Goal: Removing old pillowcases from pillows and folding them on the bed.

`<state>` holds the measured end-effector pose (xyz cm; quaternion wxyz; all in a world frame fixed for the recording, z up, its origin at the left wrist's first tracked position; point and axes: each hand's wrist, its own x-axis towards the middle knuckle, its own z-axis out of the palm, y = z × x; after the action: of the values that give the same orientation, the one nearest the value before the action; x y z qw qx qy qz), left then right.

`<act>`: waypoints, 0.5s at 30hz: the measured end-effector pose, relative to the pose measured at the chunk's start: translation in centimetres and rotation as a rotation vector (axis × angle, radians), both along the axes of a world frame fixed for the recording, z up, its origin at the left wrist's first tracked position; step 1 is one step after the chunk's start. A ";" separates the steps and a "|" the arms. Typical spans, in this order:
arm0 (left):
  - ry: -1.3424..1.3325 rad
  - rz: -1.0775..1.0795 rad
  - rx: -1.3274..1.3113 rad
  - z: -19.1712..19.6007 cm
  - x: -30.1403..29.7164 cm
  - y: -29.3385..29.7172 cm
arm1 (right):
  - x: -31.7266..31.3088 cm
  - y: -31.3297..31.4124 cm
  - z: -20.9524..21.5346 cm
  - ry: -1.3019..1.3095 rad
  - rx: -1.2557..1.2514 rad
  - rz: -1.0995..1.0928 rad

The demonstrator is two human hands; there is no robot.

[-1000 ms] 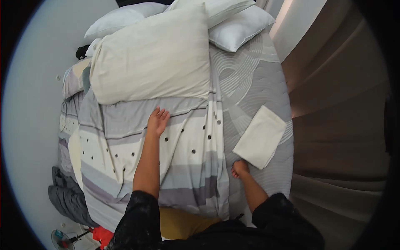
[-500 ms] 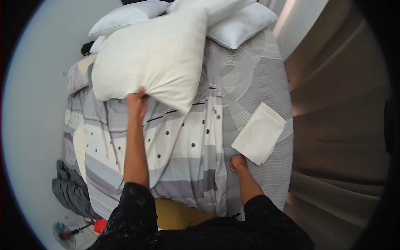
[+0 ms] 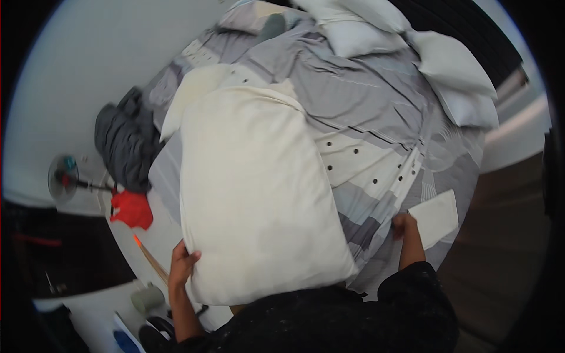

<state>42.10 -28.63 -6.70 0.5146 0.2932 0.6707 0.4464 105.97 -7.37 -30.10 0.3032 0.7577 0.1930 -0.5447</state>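
Observation:
A large cream pillow (image 3: pixel 253 188) lies lengthwise close in front of my body. My left hand (image 3: pixel 182 265) grips its near left edge, the thumb on top and the fingers beneath, out of sight. To the right, my right hand (image 3: pixel 404 226) rests curled into a fist on the bed, at the edge of the patterned bedding. Beside that fist lies a folded cream cloth (image 3: pixel 438 217), flat on the mattress. The patterned grey and white duvet (image 3: pixel 365 100) spreads rumpled past the pillow. Another cream piece (image 3: pixel 191 88) shows from behind the pillow's far left corner.
Several white pillows (image 3: pixel 468 76) sit at the bed's head by a dark headboard (image 3: pixel 471 23). Dark grey bedding (image 3: pixel 126 141) hangs at the left edge, near a red cloth (image 3: pixel 132 209) and a fan (image 3: pixel 63 176). A brown curtain (image 3: pixel 500 235) borders the right.
My left hand has brought the cream pillow from the far part of the bed toward my body. The view has turned left. My right fist stays by the folded cloth.

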 end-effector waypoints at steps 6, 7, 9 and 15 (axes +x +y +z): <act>0.624 -0.009 -0.451 -12.7 0.4 -4.5 | -23.0 17.5 9.3 0.479 1.159 0.230; 0.780 0.067 -0.519 -14.3 1.8 -5.3 | -27.8 18.7 9.8 0.560 1.117 0.229; -0.276 0.679 -0.098 -16.3 2.7 -5.8 | -36.6 18.6 9.2 0.584 1.127 0.459; 0.059 0.792 0.133 -15.8 2.5 -4.2 | -49.4 15.0 11.1 1.108 1.248 0.316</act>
<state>44.58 -32.84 -22.46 0.2633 0.0574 0.7158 0.6442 56.58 7.66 -18.99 -0.2362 0.3739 0.6823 -0.5821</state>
